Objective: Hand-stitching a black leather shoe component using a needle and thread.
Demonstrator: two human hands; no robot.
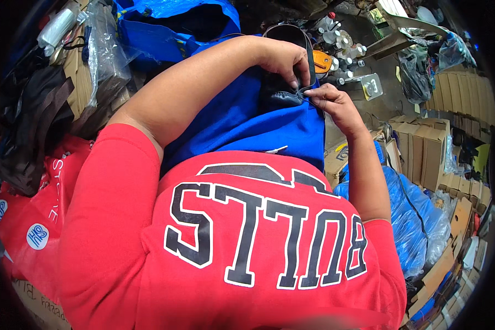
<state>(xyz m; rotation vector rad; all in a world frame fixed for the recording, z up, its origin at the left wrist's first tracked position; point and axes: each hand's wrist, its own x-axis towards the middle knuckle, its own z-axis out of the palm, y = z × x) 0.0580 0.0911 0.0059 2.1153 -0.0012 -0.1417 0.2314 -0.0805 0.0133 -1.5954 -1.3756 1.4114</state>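
Note:
A small, black, shiny piece that looks like leather (283, 99) rests on the blue cloth (220, 124) over my lap. From it a long dark strap (312, 63) rises and loops away on the far side. My left hand (289, 59) reaches down from above, its thumb and fingers closed on the black piece near the strap's end. My right hand (336, 105) pinches the strap's end from the right, between thumb and forefinger. The fingertips of both hands nearly meet. What kind of article the black piece belongs to, I cannot tell.
Beyond my hands stand several small bottles (344, 52) beside an orange object (323, 61). A large blue bag (148, 33) lies at the far left, near clear plastic wrapping (102, 49). Cardboard boxes (418, 148) and a blue plastic-wrapped bundle (396, 209) crowd the right.

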